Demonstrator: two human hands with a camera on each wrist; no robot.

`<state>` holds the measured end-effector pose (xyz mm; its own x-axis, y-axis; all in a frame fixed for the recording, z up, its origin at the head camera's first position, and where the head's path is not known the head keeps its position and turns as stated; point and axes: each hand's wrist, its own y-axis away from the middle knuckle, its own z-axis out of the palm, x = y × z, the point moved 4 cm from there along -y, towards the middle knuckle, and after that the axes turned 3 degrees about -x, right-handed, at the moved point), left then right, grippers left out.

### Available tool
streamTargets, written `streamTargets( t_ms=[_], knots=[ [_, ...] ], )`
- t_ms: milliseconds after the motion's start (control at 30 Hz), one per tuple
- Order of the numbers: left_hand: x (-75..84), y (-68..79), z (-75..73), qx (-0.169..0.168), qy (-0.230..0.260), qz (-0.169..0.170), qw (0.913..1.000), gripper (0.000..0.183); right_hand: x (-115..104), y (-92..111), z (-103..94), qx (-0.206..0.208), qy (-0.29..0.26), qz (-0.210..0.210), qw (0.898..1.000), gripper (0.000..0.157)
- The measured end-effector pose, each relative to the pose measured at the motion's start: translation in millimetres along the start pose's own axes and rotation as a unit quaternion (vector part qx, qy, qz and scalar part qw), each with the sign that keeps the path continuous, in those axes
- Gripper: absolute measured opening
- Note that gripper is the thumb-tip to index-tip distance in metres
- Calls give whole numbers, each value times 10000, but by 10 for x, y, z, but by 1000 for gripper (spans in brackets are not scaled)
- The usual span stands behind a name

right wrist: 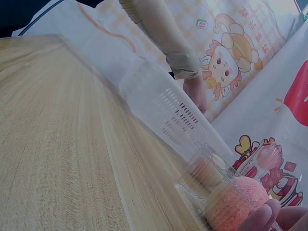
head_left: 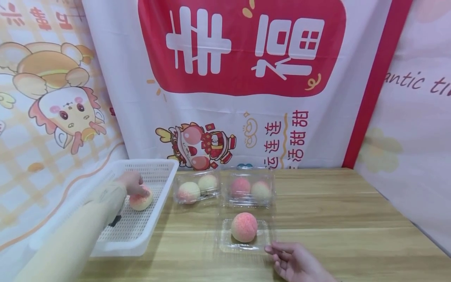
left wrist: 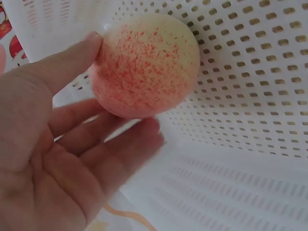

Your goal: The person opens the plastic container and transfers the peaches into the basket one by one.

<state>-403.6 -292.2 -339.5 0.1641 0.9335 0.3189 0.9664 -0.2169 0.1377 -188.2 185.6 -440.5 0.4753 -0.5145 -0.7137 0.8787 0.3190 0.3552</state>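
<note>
In the head view my left hand (head_left: 131,183) is inside the white perforated basket (head_left: 165,207), gripping a peach (head_left: 141,202). The left wrist view shows that pale yellow, red-speckled peach (left wrist: 147,67) between the thumb and fingers of my left hand (left wrist: 72,149). At the front right corner of an open clear plastic box (head_left: 227,246), my right hand (head_left: 297,261) pinches the rim with thumb and forefinger. One pink peach (head_left: 244,227) sits in that box. Partly seen in the right wrist view are the fingers of my right hand (right wrist: 267,217), beside a pink peach (right wrist: 238,202).
Behind the open box stand two clear boxes, a left one (head_left: 215,192) and a right one (head_left: 225,201), each with two peaches. Everything rests on a wooden table (head_left: 334,227). A printed cloth (head_left: 317,129) hangs along its back edge, and more cloth hangs on both sides.
</note>
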Motion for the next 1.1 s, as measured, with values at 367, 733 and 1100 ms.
streamTargets(
  t_ms=[367, 733, 1100],
  knots=[
    [811, 715, -579, 3064, 1008, 758, 9435, 41, 4, -25, -10, -70, -5, 48, 10000, 9],
    [1826, 1193, -79, 2854, 2219, 1375, 9222, 41, 19, -24, -9, -77, -29, 116, 9999, 11],
    [2170, 1232, 919, 1913, 3614, 868, 9084, 47, 4, -17, 2, -25, -38, 179, 9998, 12]
  ],
)
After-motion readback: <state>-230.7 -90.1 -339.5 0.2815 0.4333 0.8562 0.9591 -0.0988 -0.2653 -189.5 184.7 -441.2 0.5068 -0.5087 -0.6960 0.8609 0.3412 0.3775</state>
